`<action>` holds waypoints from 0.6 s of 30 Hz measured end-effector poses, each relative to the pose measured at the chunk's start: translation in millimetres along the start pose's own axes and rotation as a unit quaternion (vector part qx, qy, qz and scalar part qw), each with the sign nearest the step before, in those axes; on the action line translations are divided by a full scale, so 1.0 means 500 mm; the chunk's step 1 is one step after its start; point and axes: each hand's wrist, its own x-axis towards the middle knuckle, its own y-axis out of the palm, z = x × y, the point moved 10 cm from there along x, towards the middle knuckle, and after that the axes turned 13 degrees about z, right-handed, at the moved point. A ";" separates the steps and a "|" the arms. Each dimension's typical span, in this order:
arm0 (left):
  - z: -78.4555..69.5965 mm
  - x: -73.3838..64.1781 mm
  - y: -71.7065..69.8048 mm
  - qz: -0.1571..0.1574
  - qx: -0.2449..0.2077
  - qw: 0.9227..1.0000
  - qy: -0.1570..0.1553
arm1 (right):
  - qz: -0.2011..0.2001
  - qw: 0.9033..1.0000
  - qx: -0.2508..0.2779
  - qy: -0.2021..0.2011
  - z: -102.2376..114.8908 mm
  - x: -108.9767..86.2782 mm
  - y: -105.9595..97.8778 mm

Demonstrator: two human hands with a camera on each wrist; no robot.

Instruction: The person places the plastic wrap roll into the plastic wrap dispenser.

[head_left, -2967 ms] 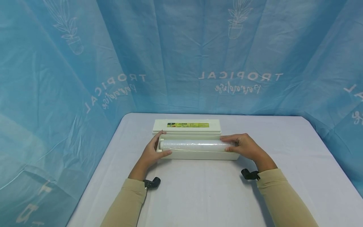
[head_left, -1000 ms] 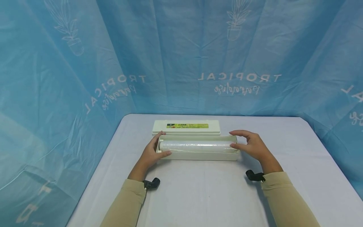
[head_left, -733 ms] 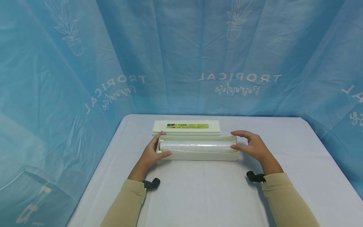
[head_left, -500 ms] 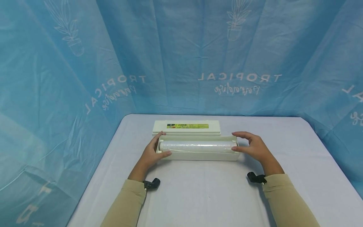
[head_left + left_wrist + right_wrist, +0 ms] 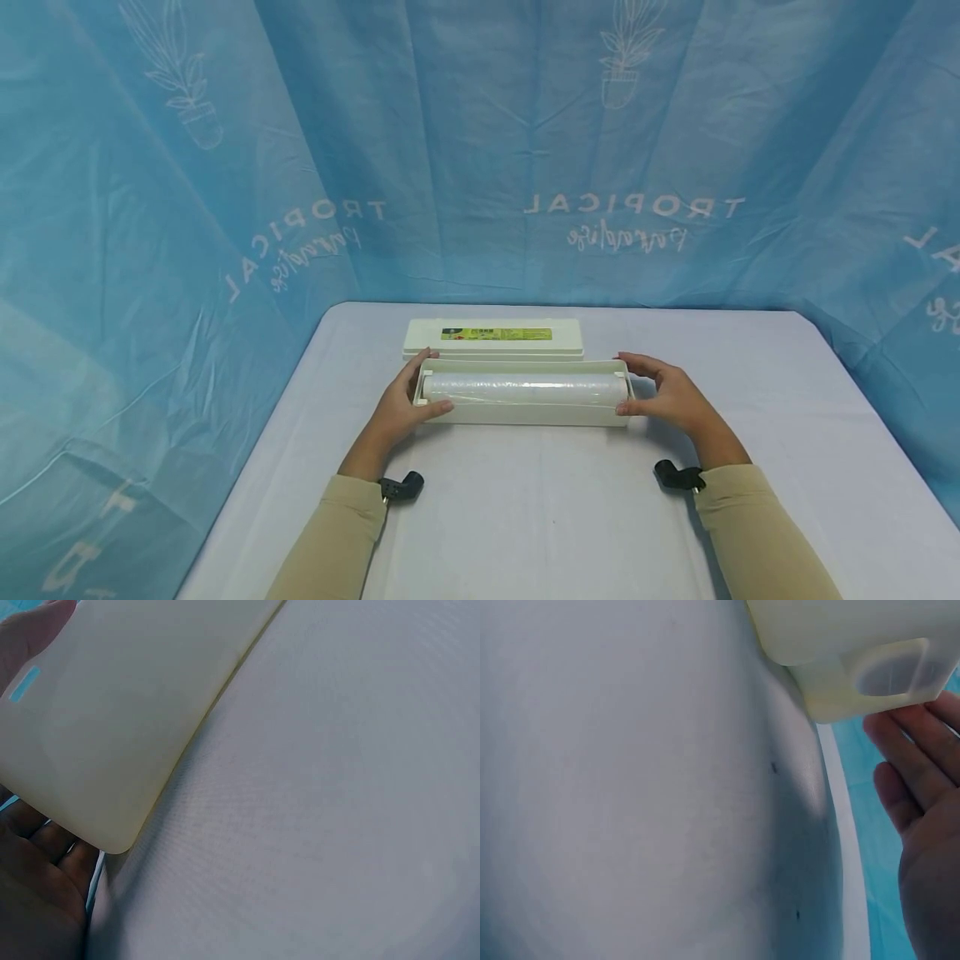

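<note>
Cling film roll (image 5: pixel 525 387) lies lengthwise in an open cream dispenser box (image 5: pixel 525 412), a little above the middle of the head view, on a table with a pale grey cloth (image 5: pixel 540 517). Just behind the box, touching or nearly touching its far edge, lies its flat cream lid (image 5: pixel 495 343) with a yellow-green label (image 5: pixel 497 333) along the top.

At the left end of the box, the left hand (image 5: pixel 401 407) grips it: the thumb lies curled along the near front corner and the fingers reach up round the far corner. In the left wrist view the same hand (image 5: pixel 34 896) fills the lower left corner, its fingers tucked under the rounded corner of the box (image 5: pixel 112 727), with a fingertip showing at the upper left edge.

At the right end, the right hand (image 5: pixel 671 396) cups the box, with the thumb at the near corner and the curved fingers at the far corner. Whether it actually presses on the box cannot be told from the head view. In the right wrist view the hand (image 5: pixel 922 817) sits at the right edge, its fingers straight and together, just below the end wall of the box (image 5: pixel 855 652), with a narrow gap between them.

Both forearms wear tan sleeves (image 5: pixel 337 533), each with a small black camera mount (image 5: pixel 405 483) at the wrist. A blue curtain (image 5: pixel 480 142) printed with white lettering and potted plants hangs behind and beside the table.
</note>
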 end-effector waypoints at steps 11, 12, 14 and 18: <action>-0.005 0.000 0.002 0.001 0.007 1.000 -0.001 | 0.054 0.999 0.003 -0.003 -0.011 0.013 0.024; -0.006 -0.001 0.002 0.002 0.007 1.000 -0.002 | 0.055 0.998 0.004 -0.005 -0.011 0.014 0.025; -0.009 -0.002 0.002 0.001 0.007 1.000 -0.004 | 0.058 0.998 0.008 -0.009 -0.009 0.015 0.028; -0.020 -0.004 0.003 0.003 -0.002 1.000 -0.009 | 0.059 0.998 0.018 -0.009 -0.008 0.014 0.030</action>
